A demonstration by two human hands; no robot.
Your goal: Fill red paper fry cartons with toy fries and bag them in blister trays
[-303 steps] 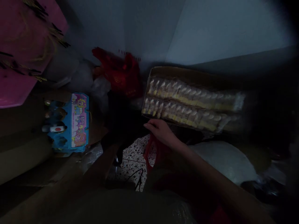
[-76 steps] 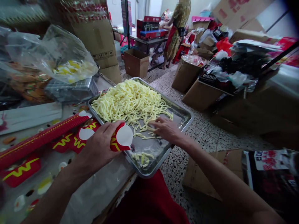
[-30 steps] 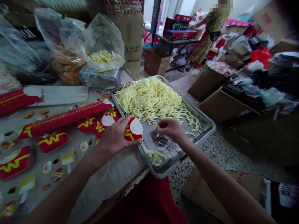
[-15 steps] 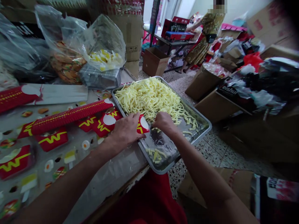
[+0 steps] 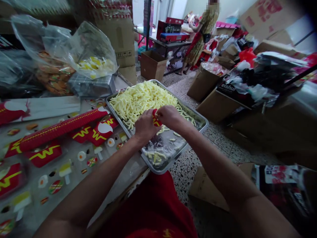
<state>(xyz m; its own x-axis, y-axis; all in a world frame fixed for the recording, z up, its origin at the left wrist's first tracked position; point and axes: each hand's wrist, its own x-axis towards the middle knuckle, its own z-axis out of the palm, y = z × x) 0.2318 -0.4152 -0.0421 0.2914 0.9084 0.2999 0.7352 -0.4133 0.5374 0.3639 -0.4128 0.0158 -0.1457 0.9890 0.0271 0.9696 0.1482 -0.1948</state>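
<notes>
Meeting over the tray [image 5: 170, 145], the two hands have closed the gap seen two and a half seconds ago, when the left hand [image 5: 145, 126] held the red carton [image 5: 157, 121] at the tray's left edge and the right hand [image 5: 170, 116] reached among loose fries. The carton, its broad white face turned toward the camera then, is now mostly covered by fingers, with only a red strip and some yellow marking showing between the hands. The heap of fries [image 5: 143, 99] still fills the far part of the tray, and a small cluster of fries [image 5: 156, 157] remains in the near corner.

The left forearm slants up from the lower left, wrist just inside the tray's edge, the hand curled partway closed around the carton. The right forearm comes in from the lower right, bent at the wrist, back of the hand upward; its fingers are bent and bunched at the carton (a pale sliver shows by the fingertips, but whether they grip it I cannot tell). To the left, on the patterned surface [image 5: 126, 178], lie a long stack of nested cartons [image 5: 61, 127] and several filled packs [image 5: 100, 132].
</notes>
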